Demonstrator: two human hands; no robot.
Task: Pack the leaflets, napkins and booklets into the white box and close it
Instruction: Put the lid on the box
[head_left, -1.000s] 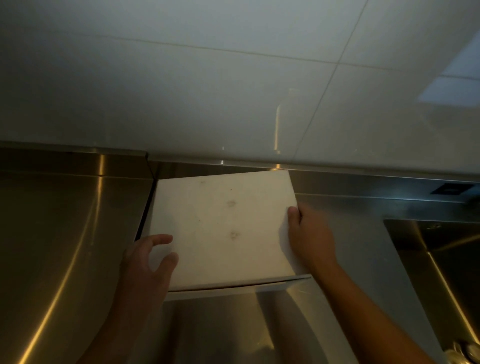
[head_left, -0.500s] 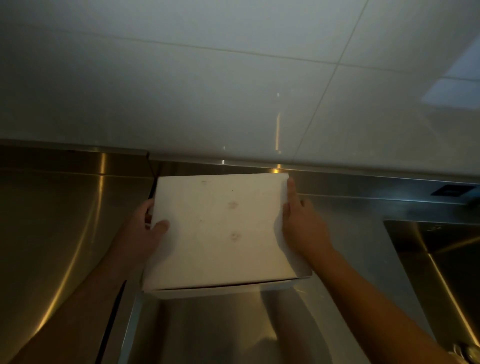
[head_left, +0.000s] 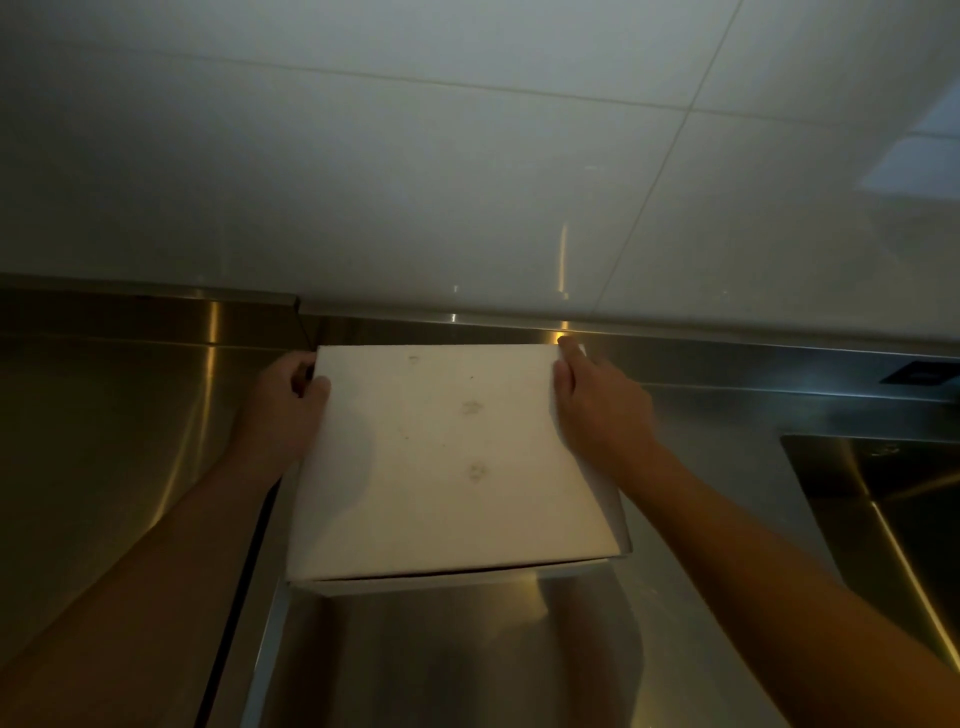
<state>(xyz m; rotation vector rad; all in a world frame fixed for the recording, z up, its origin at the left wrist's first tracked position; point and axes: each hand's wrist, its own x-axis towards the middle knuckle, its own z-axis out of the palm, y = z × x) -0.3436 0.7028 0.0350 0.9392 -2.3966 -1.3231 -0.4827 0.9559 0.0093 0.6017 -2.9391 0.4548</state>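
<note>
The white box sits between the two hands with its lid down, its far edge close to the steel upstand at the foot of the wall. A thin dark gap shows along its near edge and faint smudges mark the lid. The left hand grips the far-left corner, thumb curled onto the lid and fingers wrapped round the side. The right hand clasps the right edge near the far corner, thumb along the lid's rim; its other fingers go down the side and are mostly hidden. Both forearms reach in from the near corners. The box rests on a stainless steel counter, with a sink to the right and a pale tiled wall beyond.
</note>
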